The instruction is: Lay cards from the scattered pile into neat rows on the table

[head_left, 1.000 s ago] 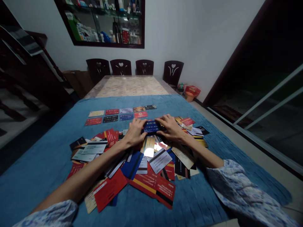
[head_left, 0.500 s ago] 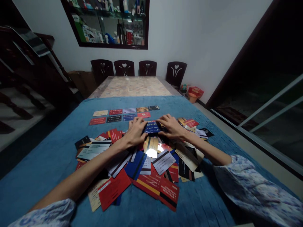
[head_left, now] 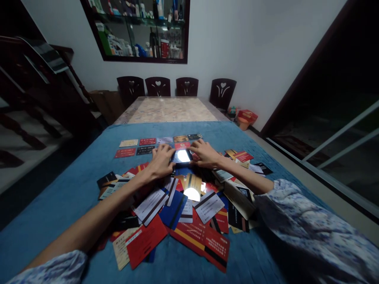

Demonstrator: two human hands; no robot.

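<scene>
Between both hands is a dark blue card, held by its two short ends and tilted so that bright glare covers much of its face. Whether other cards lie behind it, I cannot tell. The fingers of my left hand close on its left end, while my right hand grips the right end. Below the hands spreads a loose heap of cards, among them a gold card, a blue card, a white card and a red card. Just beyond the hands, cards lie in two rows, including a black card.
A blue cloth covers the near part of the table, and the patterned tabletop shows behind it. Several dark chairs stand at the far end. A dark railing is on the left.
Both hands have moved slightly away and to the left with the blue card. The card has tilted, and glare now hides its print. My left hand now covers the blue card in the nearer row.
</scene>
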